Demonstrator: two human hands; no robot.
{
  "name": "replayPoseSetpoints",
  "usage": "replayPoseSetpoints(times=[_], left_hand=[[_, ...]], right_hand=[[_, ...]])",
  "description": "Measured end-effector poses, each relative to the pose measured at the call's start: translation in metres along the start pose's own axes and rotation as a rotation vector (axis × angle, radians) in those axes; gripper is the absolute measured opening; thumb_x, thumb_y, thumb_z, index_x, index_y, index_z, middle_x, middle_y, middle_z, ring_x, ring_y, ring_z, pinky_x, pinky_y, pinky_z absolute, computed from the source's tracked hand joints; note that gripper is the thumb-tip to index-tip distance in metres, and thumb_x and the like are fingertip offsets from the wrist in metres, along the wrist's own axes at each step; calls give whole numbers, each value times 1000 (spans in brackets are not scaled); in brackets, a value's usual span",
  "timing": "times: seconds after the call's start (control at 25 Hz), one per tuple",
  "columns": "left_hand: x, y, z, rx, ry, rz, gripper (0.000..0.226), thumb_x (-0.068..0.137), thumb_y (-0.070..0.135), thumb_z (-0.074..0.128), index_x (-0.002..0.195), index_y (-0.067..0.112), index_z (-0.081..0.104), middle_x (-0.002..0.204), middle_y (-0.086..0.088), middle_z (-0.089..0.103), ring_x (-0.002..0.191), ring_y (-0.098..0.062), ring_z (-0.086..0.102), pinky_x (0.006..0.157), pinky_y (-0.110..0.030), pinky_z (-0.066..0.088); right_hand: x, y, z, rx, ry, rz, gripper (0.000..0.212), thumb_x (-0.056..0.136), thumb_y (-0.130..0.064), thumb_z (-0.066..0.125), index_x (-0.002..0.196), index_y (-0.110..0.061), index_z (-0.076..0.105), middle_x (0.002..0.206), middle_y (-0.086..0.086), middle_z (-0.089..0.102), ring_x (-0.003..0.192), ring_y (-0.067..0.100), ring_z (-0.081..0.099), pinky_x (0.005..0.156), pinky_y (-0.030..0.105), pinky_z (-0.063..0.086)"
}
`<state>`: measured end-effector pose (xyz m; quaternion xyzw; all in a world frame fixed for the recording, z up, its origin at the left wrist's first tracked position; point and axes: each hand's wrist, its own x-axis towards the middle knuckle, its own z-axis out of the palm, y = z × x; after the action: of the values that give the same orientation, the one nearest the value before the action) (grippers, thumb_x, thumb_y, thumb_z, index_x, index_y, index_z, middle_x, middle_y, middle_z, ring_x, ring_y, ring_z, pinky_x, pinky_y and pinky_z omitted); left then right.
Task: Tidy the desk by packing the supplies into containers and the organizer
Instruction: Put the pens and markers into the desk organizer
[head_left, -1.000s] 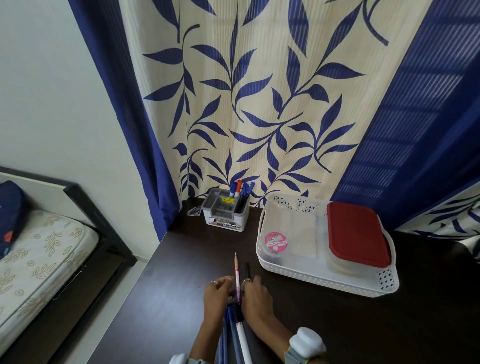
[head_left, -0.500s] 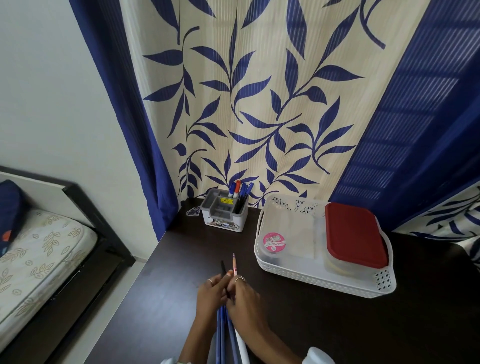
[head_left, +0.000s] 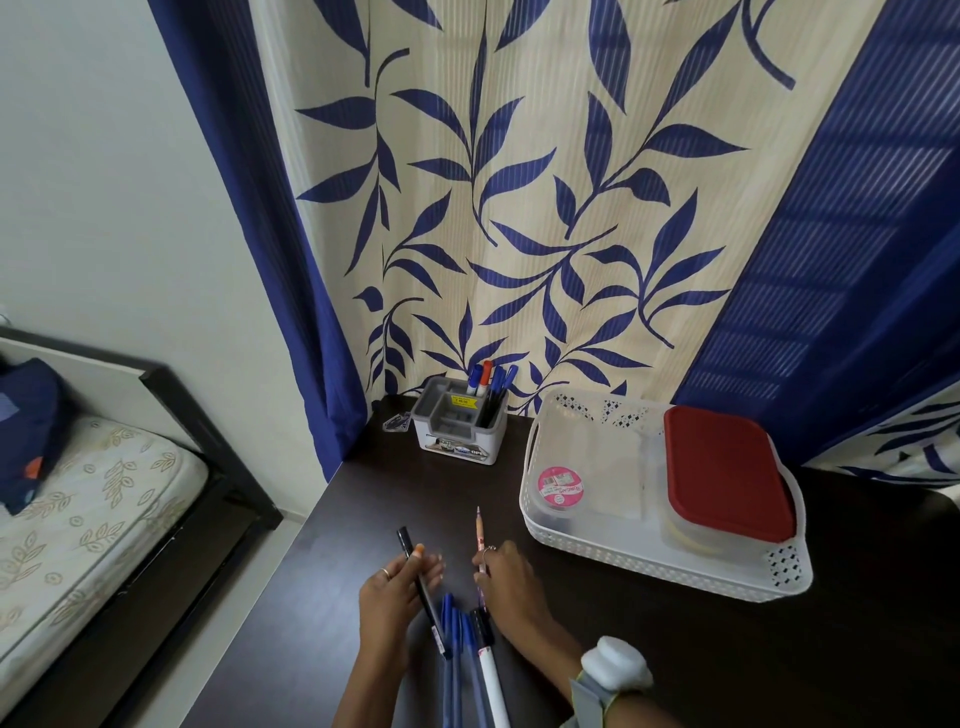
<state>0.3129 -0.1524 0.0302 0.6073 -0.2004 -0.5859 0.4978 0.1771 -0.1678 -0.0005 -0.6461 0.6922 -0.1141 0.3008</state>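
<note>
The left hand (head_left: 397, 590) pinches a slim black pen (head_left: 423, 592) between thumb and fingers, its tip slanting up and away to the left. Half a second ago both hands were pressed together over one bundle; now they have parted, the black pen drawn out to the left and a gap opened between them. The right hand (head_left: 511, 584) curls round a thin pink patterned pencil (head_left: 479, 535), whose sharpened point stands beyond the fingers, just as it did before. A white padded band (head_left: 615, 665) sits on the right wrist.

Between the two hands, nearer the person, lie several smooth blue pens (head_left: 454, 639) side by side on the desk, with a white marker (head_left: 492, 675) with a black cap just to their right, under the right wrist. The desk (head_left: 779, 665) is dark, with a faint sheen.

Beyond the left hand, at the far edge, stands a small grey-and-white plastic organizer (head_left: 457, 428) with square compartments; capped markers stand upright in its right-hand slot. Just left of it lies a small clear object, too small to identify. Beyond and to the right of the right hand sits a white perforated plastic basket (head_left: 649, 564) with rounded corners, holding a clear container with a pink round label (head_left: 561, 486) and a box with a smooth red lid (head_left: 727, 475).

A ribbed cream curtain (head_left: 519, 208) with blue leaves hangs behind. Far left is a bed with a leaf-print mattress (head_left: 78, 519).
</note>
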Motion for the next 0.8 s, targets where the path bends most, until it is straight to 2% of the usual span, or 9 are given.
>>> replayPoseSetpoints(times=[0.08, 0.16, 0.28, 0.36, 0.52, 0.64, 0.72, 0.8], left_hand=[[1, 1, 0, 0, 1, -8, 13, 92, 11, 53, 98, 2, 61, 94, -19, 70, 87, -28, 68, 73, -28, 57], [2, 3, 1, -16, -11, -13, 12, 92, 11, 53, 99, 2, 59, 94, -20, 69, 87, -28, 68, 70, -26, 58], [2, 3, 4, -30, -30, -5, 10, 92, 10, 54, 97, 3, 59, 96, -21, 69, 90, -30, 67, 65, -23, 59], [3, 4, 7, -17, -31, 3, 12, 92, 10, 54, 99, 2, 59, 96, -21, 69, 91, -30, 68, 65, -23, 59], [6, 6, 13, 3, -72, 6, 18, 92, 10, 54, 104, -1, 60, 95, -20, 69, 85, -27, 68, 60, -22, 58], [9, 7, 16, 13, -126, 11, 20, 93, 12, 53, 106, -1, 61, 97, -21, 70, 84, -30, 68, 76, -37, 57], [8, 10, 19, 7, -151, 33, 19, 93, 12, 53, 106, 0, 62, 97, -18, 71, 82, -29, 68, 81, -41, 54], [7, 13, 20, 32, -152, 61, 17, 93, 11, 53, 104, 2, 63, 91, -14, 72, 77, -24, 68, 74, -35, 56]], right_hand=[[2, 0, 2, -46, 5, -4, 28, 95, -18, 49, 120, -15, 59, 125, 7, 49, 116, 23, 52, 96, 32, 44], [3, 0, 1, -61, 32, 9, 26, 95, -15, 48, 118, -12, 59, 126, 7, 50, 116, 23, 53, 95, 31, 43], [3, -3, -5, -24, 76, 50, 26, 95, -10, 42, 115, -14, 58, 124, 5, 55, 115, 22, 55, 93, 30, 43], [-1, -8, -9, 59, 104, 42, 25, 92, -9, 46, 112, -17, 58, 120, 1, 59, 112, 20, 57, 89, 27, 43], [-18, -25, -14, 290, 130, -31, 17, 83, -15, 59, 99, -22, 58, 90, -5, 67, 85, 13, 65, 76, 26, 51], [-26, -35, -19, 335, 97, -67, 21, 80, -15, 60, 100, -23, 59, 69, -14, 55, 61, 1, 53, 73, 23, 49], [-28, -38, -25, 359, 71, -82, 25, 80, -12, 60, 104, -20, 60, 67, -16, 51, 58, -2, 50, 71, 20, 48], [-31, -40, -32, 369, 3, -96, 27, 80, -10, 61, 106, -17, 63, 74, -14, 57, 67, 1, 58, 76, 21, 51]])
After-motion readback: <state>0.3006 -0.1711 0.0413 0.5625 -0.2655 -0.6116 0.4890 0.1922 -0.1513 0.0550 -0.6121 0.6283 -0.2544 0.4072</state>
